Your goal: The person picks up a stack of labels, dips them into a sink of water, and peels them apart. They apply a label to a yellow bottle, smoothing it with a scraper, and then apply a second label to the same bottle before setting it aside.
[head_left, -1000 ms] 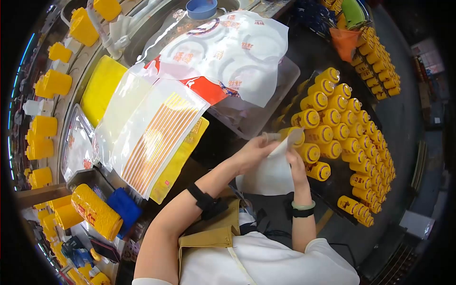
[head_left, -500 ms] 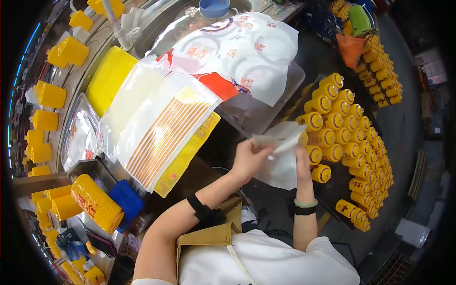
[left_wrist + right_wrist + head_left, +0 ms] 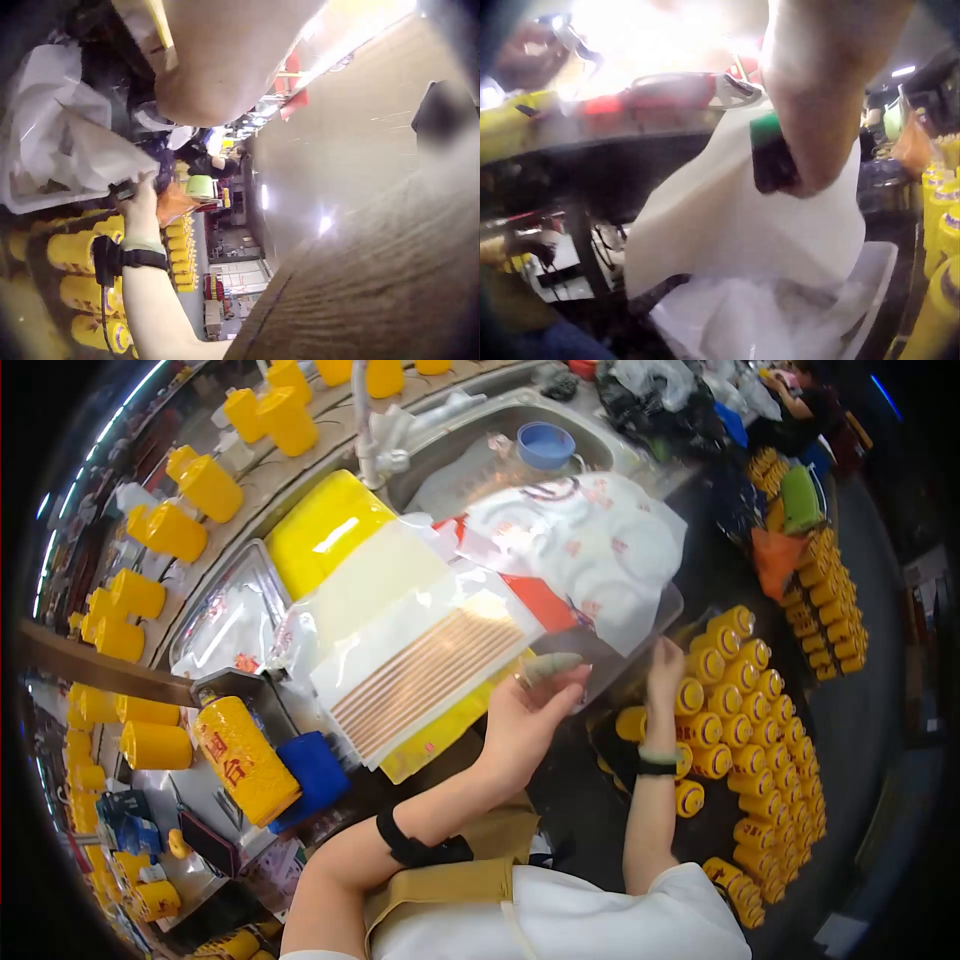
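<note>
My left hand is raised beside the stack of clear and printed plastic sheets, its fingers loosely bent. Pale grey covers show on its fingertips. Further right, my right hand reaches to the edge of a translucent white bin holding crumpled white film. A large white sheet with red print drapes over that bin, one corner close to the right fingers. In the right wrist view a small dark green-topped shape shows by the thumb; I cannot tell whether the hand holds it.
Rows of yellow bottles stand to the right. A sink with a blue bowl lies at the back, and a metal tray at the left. Another yellow bottle lies near a blue cloth.
The white sheet between both hands has left them. My right hand has moved forward to the bin, and my left hand has come away from it. The head view has tilted up.
</note>
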{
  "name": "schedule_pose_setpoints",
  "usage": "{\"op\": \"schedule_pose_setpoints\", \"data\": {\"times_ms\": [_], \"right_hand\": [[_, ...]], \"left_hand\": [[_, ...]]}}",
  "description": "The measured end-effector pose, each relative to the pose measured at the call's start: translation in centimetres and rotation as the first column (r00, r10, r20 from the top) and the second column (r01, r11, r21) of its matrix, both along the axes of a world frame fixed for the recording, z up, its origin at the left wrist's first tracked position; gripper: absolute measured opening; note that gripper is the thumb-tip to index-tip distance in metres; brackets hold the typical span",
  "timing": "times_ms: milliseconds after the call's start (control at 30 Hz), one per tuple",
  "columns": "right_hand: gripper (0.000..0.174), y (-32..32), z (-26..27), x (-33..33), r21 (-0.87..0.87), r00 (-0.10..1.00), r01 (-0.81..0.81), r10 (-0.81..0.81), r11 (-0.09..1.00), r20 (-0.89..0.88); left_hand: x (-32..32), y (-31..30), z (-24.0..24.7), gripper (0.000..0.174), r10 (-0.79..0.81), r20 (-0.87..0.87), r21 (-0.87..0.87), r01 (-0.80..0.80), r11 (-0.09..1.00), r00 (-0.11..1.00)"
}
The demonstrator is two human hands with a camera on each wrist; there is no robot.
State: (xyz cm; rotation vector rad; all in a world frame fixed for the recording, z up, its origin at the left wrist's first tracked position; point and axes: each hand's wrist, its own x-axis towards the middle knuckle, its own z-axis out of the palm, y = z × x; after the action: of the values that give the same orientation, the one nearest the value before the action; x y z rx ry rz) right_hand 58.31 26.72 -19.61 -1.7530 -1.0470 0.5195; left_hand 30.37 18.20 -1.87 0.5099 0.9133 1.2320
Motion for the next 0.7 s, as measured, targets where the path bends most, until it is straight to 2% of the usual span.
{"op": "schedule_pose_setpoints", "data": {"times_ms": [67, 133, 200, 267, 333, 367, 433, 467, 500, 533, 567, 600, 667, 700], "right_hand": [[0.022, -2.7, 7.9, -3.0, -0.028, 0.981, -0.087, 0.08, 0.996, -0.174], [0.018, -5.6, 15.1, -6.7, 0.059, 0.918, -0.357, 0.362, 0.932, -0.161], [0.025, -7.2, 21.2, -10.2, 0.035, 0.708, -0.665, 0.645, 0.746, -0.287], [0.033, -7.2, 22.7, -13.0, 0.025, 0.611, -0.779, 0.768, 0.626, -0.189], [0.03, -6.2, 23.0, -14.6, 0.036, 0.572, -0.814, 0.811, 0.579, -0.124], [0.028, -5.4, 22.9, -15.1, 0.05, 0.514, -0.853, 0.852, 0.52, -0.105], [0.019, -3.8, 23.8, -17.0, 0.029, 0.425, -0.902, 0.898, 0.43, -0.112], [0.019, -2.6, 24.2, -18.1, 0.031, 0.409, -0.91, 0.906, 0.414, -0.109], [0.016, -1.3, 24.6, -19.3, 0.03, 0.413, -0.91, 0.91, 0.414, -0.044], [0.014, 0.2, 25.1, -20.4, 0.028, 0.417, -0.909, 0.908, 0.417, 0.02], [0.014, 2.7, 24.4, -21.3, 0.038, 0.458, -0.889, 0.882, 0.457, 0.109], [0.013, 5.6, 23.5, -22.3, 0.054, 0.496, -0.867, 0.846, 0.496, 0.198], [0.016, 11.1, 24.3, -24.7, 0.112, 0.491, -0.864, 0.774, 0.491, 0.399], [0.016, 14.5, 23.8, -25.7, 0.126, 0.508, -0.851, 0.737, 0.51, 0.446]], "left_hand": [[-1.3, 0.1, 1.5, 0.027, -0.042, -0.128, 0.132, 0.058, 0.99, 0.991], [-2.2, -0.1, 3.0, 0.025, -0.047, -0.153, 0.167, 0.073, 0.983, 0.987], [-3.0, -0.6, 4.1, 0.025, -0.075, -0.136, 0.209, 0.103, 0.973, 0.988], [-3.8, -1.1, 5.2, 0.026, -0.061, -0.147, 0.252, 0.097, 0.963, 0.987], [-5.0, -1.5, 6.3, 0.027, -0.038, -0.208, 0.294, 0.099, 0.951, 0.977], [-5.7, -1.7, 6.9, 0.027, -0.02, -0.209, 0.301, 0.083, 0.95, 0.978], [-7.5, -2.2, 7.9, 0.037, 0.034, -0.372, 0.335, 0.1, 0.937, 0.928], [-8.4, -2.6, 8.8, 0.037, 0.052, -0.372, 0.339, 0.084, 0.937, 0.927], [-9.5, -3.1, 10.0, 0.044, 0.196, -0.586, 0.428, 0.096, 0.899, 0.786], [-10.6, -3.6, 10.9, 0.052, 0.341, -0.738, 0.502, 0.135, 0.854, 0.583], [-12.1, -4.4, 11.3, 0.064, 0.355, -0.74, 0.523, 0.156, 0.838, 0.572], [-13.7, -5.3, 11.8, 0.064, 0.364, -0.736, 0.527, 0.146, 0.837, 0.571], [-16.7, -7.3, 12.9, 0.063, 0.525, -0.742, 0.589, 0.033, 0.807, 0.416], [-18.4, -8.4, 13.3, 0.062, 0.55, -0.765, 0.582, -0.004, 0.813, 0.334]]}}
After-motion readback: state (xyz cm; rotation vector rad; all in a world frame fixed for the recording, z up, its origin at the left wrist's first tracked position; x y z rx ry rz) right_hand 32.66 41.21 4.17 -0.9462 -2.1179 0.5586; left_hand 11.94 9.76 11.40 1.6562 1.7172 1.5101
